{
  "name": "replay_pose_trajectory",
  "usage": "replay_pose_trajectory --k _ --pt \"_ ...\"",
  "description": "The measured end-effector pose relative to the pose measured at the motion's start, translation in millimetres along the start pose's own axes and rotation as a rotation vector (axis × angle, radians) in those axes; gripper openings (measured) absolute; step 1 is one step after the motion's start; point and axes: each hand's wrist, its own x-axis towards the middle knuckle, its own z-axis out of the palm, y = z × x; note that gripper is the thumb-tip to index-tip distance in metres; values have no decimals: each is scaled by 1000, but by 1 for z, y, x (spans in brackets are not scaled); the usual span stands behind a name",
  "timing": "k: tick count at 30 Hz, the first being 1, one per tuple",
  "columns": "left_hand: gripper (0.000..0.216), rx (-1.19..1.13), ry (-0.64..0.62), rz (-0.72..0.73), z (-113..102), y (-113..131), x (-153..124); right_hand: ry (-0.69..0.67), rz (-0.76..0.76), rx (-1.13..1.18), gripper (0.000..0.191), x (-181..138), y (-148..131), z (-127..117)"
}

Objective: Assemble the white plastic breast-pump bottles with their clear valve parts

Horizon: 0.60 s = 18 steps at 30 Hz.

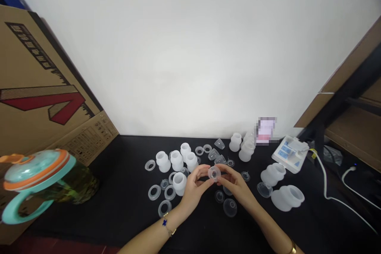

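Observation:
Near the middle of the table, my left hand [199,184] and my right hand [231,182] both grip a small clear round cap-like piece [214,173] by its rim, one from each side. Its exact kind is hard to make out. Left of my hands stand several small white bottles [162,161] with open necks. Clear collar rings [154,192] lie flat around them. Below my right hand rests a clear dome-shaped piece [230,207], and just behind my fingers are transparent cup-shaped covers [213,154]. Thin clear discs with a central tip [245,176] lie to the right.
More white bottles [287,197] lie at the right beside a white box with blue labels [291,153] and a white cable [325,182]. A teal-handled jug [68,184] stands left, by a cardboard box [41,75]. A white wall [184,55] closes the back.

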Motion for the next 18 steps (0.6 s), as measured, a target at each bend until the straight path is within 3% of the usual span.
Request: replay_pose_trajectory --k 10,18 --pt "35 46 -9 19 -1 -4 0 3 14 73 41 -1 -3 0" --pt "36 61 3 -25 2 -3 -3 64 -60 28 39 -2 0 2"
